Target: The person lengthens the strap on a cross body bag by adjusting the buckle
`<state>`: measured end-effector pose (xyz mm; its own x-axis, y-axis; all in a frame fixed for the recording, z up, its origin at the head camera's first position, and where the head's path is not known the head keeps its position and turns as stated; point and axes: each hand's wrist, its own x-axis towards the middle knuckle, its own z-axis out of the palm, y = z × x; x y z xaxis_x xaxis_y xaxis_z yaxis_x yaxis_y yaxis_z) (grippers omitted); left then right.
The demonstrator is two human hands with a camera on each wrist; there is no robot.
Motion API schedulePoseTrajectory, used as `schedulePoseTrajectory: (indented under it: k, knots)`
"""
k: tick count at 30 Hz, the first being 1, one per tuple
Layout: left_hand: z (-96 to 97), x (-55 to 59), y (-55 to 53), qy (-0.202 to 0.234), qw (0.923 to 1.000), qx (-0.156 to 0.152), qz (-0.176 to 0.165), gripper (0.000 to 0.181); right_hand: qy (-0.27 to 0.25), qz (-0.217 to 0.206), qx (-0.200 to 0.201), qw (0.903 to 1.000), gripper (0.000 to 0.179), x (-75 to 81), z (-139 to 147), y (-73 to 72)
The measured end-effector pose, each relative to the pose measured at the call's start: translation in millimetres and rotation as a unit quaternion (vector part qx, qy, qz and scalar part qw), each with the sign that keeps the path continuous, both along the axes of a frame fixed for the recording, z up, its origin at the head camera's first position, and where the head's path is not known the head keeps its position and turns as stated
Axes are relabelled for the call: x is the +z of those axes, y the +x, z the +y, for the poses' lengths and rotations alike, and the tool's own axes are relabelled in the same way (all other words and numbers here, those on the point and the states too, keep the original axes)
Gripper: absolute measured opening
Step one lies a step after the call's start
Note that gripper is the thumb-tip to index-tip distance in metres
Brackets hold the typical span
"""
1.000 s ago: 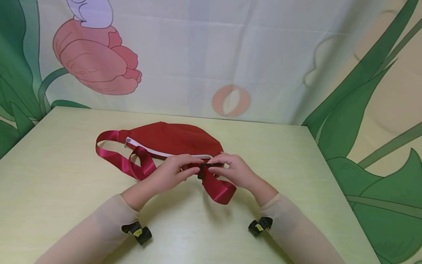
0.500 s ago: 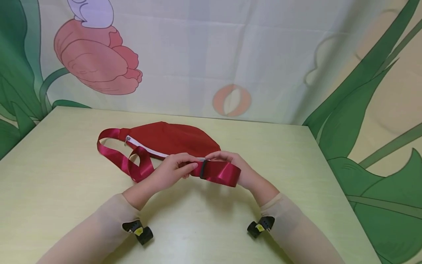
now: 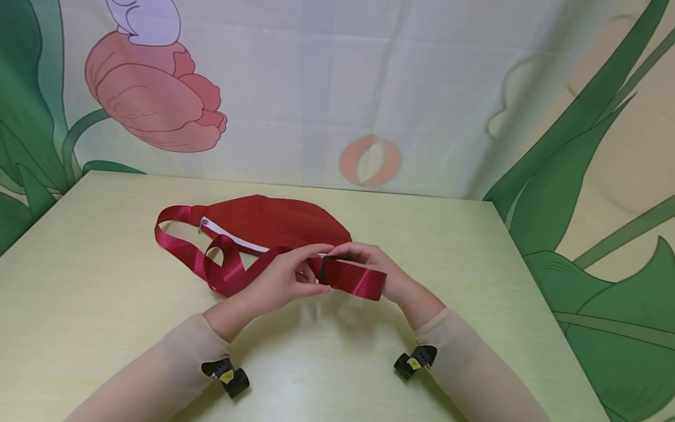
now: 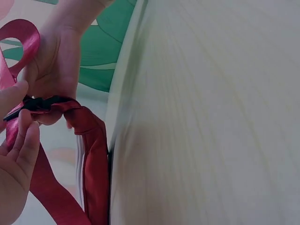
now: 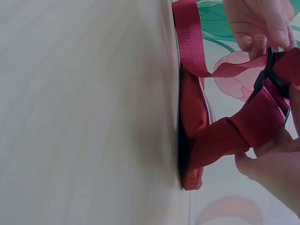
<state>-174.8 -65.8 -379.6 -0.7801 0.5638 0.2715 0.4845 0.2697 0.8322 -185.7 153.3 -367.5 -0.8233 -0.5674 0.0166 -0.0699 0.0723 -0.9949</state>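
Observation:
A red waist bag (image 3: 279, 223) with a white zipper lies on the table. Its shiny crimson strap (image 3: 358, 281) passes through a black slider buckle (image 5: 272, 77) held just in front of the bag's right end. My left hand (image 3: 279, 281) has thumb and fingers on either side of the buckle's edge, pinching it in the left wrist view. My right hand (image 3: 382, 272) holds the strap where it joins the bag's end, behind the buckle. A strap loop sticks out rightward across the right hand, hiding some of its fingers.
The strap's other stretch (image 3: 179, 243) curls on the table (image 3: 132, 351) left of the bag. A printed curtain (image 3: 448, 88) with flowers and leaves hangs behind the table. Small black cameras (image 3: 227, 375) sit on both sleeves.
The strap loop, hanging toward the table a second ago, now extends rightward, and the buckle has turned. My left hand has shifted right, its fingers moving from the strap to around the buckle.

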Motion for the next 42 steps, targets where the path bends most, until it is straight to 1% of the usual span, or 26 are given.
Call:
schedulePoseTrajectory:
  k: [2,3,5,6,7,10,13,15,17,20,22,24,26,27,29,31,32,34,37,39,42]
  knots:
    - [1.0,-0.6,0.8,0.003,0.9997,-0.001,0.025,0.060,-0.002,-0.013,-0.006,0.9999,0.042,5.1,-1,2.5]
    - [1.4,-0.8,1.2,0.006,0.9995,-0.001,0.030,0.059,-0.004,-0.019,-0.007,0.9998,0.044,7.8,-2,3.8]
    - [1.8,-0.9,2.2,0.023,0.9995,0.001,0.024,0.054,0.003,-0.017,-0.011,0.9998,0.046,13.4,-2,6.3]
    - [2.0,-0.9,2.5,0.035,0.9993,0.004,0.014,0.051,0.008,-0.013,-0.012,0.9998,0.046,15.5,-3,7.0]
    - [2.4,-0.7,2.6,0.045,0.9989,0.007,0.002,0.050,0.015,0.002,-0.012,0.9998,0.045,17.3,-3,7.7]
    - [3.5,-0.8,2.6,0.081,0.9955,0.009,-0.048,0.049,0.046,0.045,-0.030,0.9975,0.040,21.3,-4,8.3]
    - [4.3,-1.5,1.5,0.087,0.9927,0.011,-0.083,0.051,0.072,0.066,-0.049,0.9940,0.037,23.2,-4,8.0]
    - [4.4,-2.2,0.5,0.088,0.9908,0.006,-0.102,0.054,0.077,0.070,-0.053,0.9931,0.037,23.5,-4,7.4]
    - [4.1,-3.1,-0.9,0.086,0.9900,-0.003,-0.112,0.057,0.074,0.072,-0.047,0.9936,0.039,22.3,-4,6.7]
    - [2.5,-6.1,-3.6,0.080,0.9893,-0.014,-0.122,0.060,0.022,0.043,-0.021,0.9986,0.051,17.3,-1,3.6]
    - [0.2,-8.3,-5.2,0.078,0.9892,-0.012,-0.124,0.060,0.004,0.030,-0.014,0.9995,0.060,12.8,2,-0.1]
    - [-3.5,-9.6,-6.3,0.073,0.9897,0.002,-0.123,0.058,-0.005,0.014,-0.012,0.9998,0.059,7.5,4,-5.3]
    - [-7.2,-10.2,-7.1,0.056,0.9930,0.019,-0.102,0.057,0.018,0.017,-0.026,0.9994,0.050,3.1,5,-10.4]
    - [-8.6,-9.5,-7.4,0.040,0.9956,0.027,-0.080,0.057,0.034,0.017,-0.035,0.9987,0.044,1.1,5,-12.9]
    - [-9.6,-7.8,-7.2,0.002,0.9989,0.039,-0.025,0.059,0.054,-0.001,-0.054,0.9971,0.035,-1.9,4,-16.3]
    - [-7.3,-5.1,-6.0,-0.024,0.9985,0.040,0.030,0.061,0.069,-0.022,-0.067,0.9951,0.032,-2.8,4,-17.1]
    - [-5.4,-3.6,-5.1,-0.024,0.9980,0.035,0.047,0.059,0.072,-0.031,-0.071,0.9944,0.031,-3.0,3,-17.0]
    - [-1.2,-1.8,-3.0,-0.011,0.9976,0.024,0.064,0.054,0.076,-0.044,-0.077,0.9931,0.030,-2.8,2,-16.2]
    - [2.9,-1.7,-1.7,0.016,0.9972,0.014,0.071,0.045,0.073,-0.041,-0.074,0.9937,0.028,-1.4,0,-13.5]
    - [3.3,-3.2,-1.8,0.026,0.9965,0.017,0.077,0.044,0.076,-0.035,-0.074,0.9937,0.027,-1.0,-2,-11.9]
    - [4.6,-2.6,-2.4,0.039,0.9952,0.017,0.089,0.047,0.087,-0.025,-0.073,0.9932,0.027,0.6,-2,-9.6]
